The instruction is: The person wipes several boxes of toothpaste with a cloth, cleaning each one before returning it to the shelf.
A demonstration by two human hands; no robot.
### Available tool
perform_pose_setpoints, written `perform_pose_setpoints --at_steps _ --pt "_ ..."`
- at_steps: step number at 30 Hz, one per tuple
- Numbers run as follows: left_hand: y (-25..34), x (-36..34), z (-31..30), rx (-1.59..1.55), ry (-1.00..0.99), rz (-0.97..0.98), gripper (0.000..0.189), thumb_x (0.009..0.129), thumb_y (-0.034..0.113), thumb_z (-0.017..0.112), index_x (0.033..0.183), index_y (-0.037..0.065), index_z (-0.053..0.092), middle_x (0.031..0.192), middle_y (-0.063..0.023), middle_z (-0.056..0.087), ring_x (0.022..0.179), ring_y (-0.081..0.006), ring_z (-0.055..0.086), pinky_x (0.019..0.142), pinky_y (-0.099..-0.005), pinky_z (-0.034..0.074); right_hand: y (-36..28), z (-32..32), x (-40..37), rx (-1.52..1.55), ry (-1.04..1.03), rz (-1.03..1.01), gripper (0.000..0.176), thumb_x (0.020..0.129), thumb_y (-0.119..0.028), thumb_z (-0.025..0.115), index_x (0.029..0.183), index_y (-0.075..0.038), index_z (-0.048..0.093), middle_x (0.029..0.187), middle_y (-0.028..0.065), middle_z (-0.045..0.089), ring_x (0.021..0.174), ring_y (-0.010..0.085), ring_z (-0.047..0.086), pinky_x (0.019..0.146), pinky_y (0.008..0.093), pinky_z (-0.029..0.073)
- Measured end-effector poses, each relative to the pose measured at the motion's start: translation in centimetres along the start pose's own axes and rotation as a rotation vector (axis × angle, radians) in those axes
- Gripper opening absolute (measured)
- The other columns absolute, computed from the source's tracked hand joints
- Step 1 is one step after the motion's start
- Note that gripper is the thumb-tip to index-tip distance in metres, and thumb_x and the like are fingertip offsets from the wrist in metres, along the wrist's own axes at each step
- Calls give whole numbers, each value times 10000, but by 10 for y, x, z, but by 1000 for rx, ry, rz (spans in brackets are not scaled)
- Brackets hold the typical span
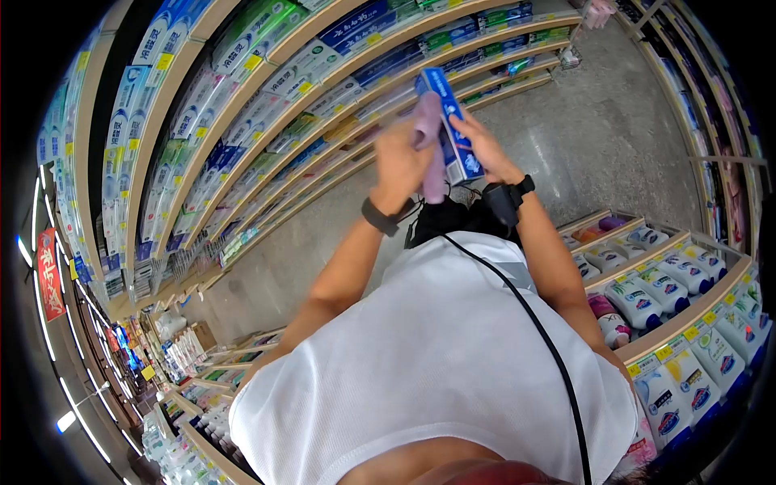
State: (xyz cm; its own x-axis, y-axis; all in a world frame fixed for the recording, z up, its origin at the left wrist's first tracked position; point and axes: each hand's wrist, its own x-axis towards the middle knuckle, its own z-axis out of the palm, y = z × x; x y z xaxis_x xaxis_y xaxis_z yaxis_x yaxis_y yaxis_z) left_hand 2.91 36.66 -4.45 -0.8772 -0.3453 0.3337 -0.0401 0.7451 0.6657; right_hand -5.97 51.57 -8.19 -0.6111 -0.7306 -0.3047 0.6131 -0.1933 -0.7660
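— Where is the blue box to be found?

— The blue box point(453, 129) is held up in the air, in front of the long shelves point(323, 89) and not on them. Its lower end is gripped by the right hand point(483, 148), with the fingers wrapped round it.

— And what is held by the left hand?

— A purple cloth point(431, 145) is held tight in the left hand point(400, 166), with the fingers closed on it. The cloth is pressed against the side of the box. That hand is blurred, so rubbing is likely being done.

— How much is done?

— The work is judged to be in the middle. The box is off its shelf and the cloth is on it. How much of the box is wiped cannot be told.

— What is left?

— The box is not yet put back. Many more boxes are lined up on the shelves, and it cannot be told which ones are wiped. The white bottles point(647, 291) on the low shelf at the right are not touched.
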Motion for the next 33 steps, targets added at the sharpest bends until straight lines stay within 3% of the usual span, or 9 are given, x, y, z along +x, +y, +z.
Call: perform_pose_setpoints --at_steps 6,8,11,16,21,23,24,28,33 --pt "52 -16 -18 -171 -200 154 261 720 55 710 966 -29 712 842 -212 699 730 -367 675 677 -377 528 -2 -21 9 260 102 -64 545 1007 -283 569 1496 -98 413 1134 28 657 888 107 657 796 251 545" --pt "61 -15 -33 -249 -565 31 269 708 60 727 961 -30 709 821 -198 699 665 -309 653 644 -346 515 -5 -30 11 269 106 -71 482 1007 -265 562 1437 -77 452 1000 47 674 825 160 685 737 306 579" --pt "40 -20 -34 -309 -945 47 252 714 60 729 946 -36 709 763 -171 683 616 -205 617 625 -312 501 -1 -33 20 399 50 -91 496 1011 -330 548 1406 -43 458 1100 119 665 902 205 701 748 341 600" --pt "51 -18 -40 -395 -824 -156 211 731 68 731 914 -36 717 728 -103 689 629 -121 582 630 -297 493 -7 -30 16 389 53 -151 481 1033 -315 487 1411 -31 397 1138 181 617 908 333 715 743 403 643" --pt "54 -6 -45 -386 -743 -214 217 748 134 756 889 -28 727 695 -80 692 635 -120 612 646 -301 499 2 -45 22 441 -46 -103 506 1065 -365 361 1449 -37 374 1203 174 603 872 324 722 672 398 648" --pt "47 -5 -45 -454 -682 -198 241 758 132 748 936 -30 729 727 -79 702 664 -119 621 670 -301 508 -3 -34 15 308 57 -198 493 1062 -365 384 1422 -28 409 1164 171 622 858 299 724 677 380 641" --pt "44 -3 -46 -454 -683 -196 241 758 132 748 936 -30 729 727 -79 702 664 -119 621 670 -301 508 -5 -28 13 388 81 -191 410 1044 -345 470 1273 -15 556 975 117 680 783 233 709 681 363 608" --pt "43 3 -47 -432 -700 -206 271 766 141 763 971 -33 727 770 -89 720 689 -123 625 692 -302 515 -10 -31 7 290 91 -15 325 981 -344 634 1122 -53 654 909 21 692 726 106 675 634 260 564" --pt "38 7 -41 -408 -635 -117 263 768 146 781 954 -33 730 780 -111 725 691 -138 633 691 -313 516 -13 -29 0 293 38 16 356 970 -354 649 1122 -32 643 925 34 696 733 102 674 643 238 554"
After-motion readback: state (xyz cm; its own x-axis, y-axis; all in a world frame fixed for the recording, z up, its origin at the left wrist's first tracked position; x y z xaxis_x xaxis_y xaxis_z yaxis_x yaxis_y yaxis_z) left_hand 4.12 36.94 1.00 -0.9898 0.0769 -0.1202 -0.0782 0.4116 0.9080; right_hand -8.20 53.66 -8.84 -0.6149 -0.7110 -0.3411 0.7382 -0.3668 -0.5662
